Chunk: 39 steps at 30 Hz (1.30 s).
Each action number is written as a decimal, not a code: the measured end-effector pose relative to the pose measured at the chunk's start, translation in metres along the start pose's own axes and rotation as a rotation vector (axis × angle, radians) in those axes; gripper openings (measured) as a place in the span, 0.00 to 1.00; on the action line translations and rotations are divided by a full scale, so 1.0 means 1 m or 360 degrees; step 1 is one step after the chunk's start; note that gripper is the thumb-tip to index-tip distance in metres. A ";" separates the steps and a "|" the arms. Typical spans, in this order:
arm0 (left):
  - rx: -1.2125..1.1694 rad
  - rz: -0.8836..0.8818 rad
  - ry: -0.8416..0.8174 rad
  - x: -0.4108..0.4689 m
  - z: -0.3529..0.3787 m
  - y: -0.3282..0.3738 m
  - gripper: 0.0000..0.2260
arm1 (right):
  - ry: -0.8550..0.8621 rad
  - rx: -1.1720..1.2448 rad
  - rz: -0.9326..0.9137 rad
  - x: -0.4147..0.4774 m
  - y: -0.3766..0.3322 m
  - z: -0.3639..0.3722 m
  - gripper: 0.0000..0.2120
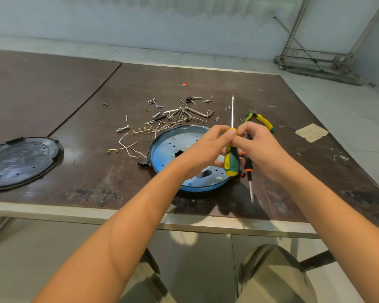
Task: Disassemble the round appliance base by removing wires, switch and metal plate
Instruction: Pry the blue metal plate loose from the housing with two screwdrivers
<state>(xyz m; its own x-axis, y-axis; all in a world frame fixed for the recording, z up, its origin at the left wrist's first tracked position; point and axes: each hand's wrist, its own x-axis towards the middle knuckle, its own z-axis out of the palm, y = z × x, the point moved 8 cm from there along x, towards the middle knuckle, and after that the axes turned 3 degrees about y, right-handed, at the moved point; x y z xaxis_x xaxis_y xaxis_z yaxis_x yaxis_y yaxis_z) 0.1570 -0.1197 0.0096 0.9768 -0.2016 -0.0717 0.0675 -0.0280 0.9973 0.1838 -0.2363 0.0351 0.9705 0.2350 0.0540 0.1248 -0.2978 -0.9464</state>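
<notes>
Head view: both hands meet just above the round appliance base, fingertips almost touching. The left hand [208, 149] is curled round the green-and-yellow screwdriver [231, 162], whose long shaft points away toward 12 o'clock. The right hand [260, 147] is closed on the orange-and-black screwdriver [248, 166], whose tip points back toward 6 o'clock, and its thumb lies against the top of the green handle.

Under the hands, the round appliance base [173, 143] sits on the table [96, 84] near the front edge, open side up. It shows a bluish metal plate [169, 149] dotted with small holes. A black connector [143, 164] sticks out of the rim at 9 o'clock.

White wires [129, 145] with brass terminals lie loose on the table at 10 o'clock from the base. Farther out, at 12 o'clock, there is a scatter of screws [177, 114] and bent metal pieces. Green-and-yellow pliers [260, 120] lie at 1 o'clock. A black round cover [20, 160] rests well apart at 9 o'clock, by the table's left end. A scrap of tan paper [311, 132] lies at 3 o'clock.
</notes>
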 end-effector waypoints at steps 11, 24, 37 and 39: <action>0.1341 0.0254 0.0205 -0.022 -0.052 0.025 0.12 | 0.0163 0.0480 0.0208 0.008 0.010 0.000 0.11; 0.1675 0.0295 0.0084 -0.039 -0.082 0.041 0.19 | 0.0074 0.0395 0.0404 0.002 0.018 -0.003 0.06; -0.0826 0.0340 0.1125 -0.055 -0.130 0.017 0.17 | 0.0153 0.1009 0.0580 0.000 0.024 0.000 0.12; -0.1259 0.0325 0.1158 -0.049 -0.118 0.005 0.17 | 0.0153 0.1026 0.0600 -0.001 0.030 0.006 0.12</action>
<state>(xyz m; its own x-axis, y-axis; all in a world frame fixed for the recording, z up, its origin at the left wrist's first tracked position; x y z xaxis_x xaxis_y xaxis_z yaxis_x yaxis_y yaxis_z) 0.1334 0.0057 0.0202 0.8530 0.5033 -0.1380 -0.2525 0.6295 0.7348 0.1850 -0.2400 0.0047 0.9410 0.1337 -0.3110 -0.3363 0.2653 -0.9036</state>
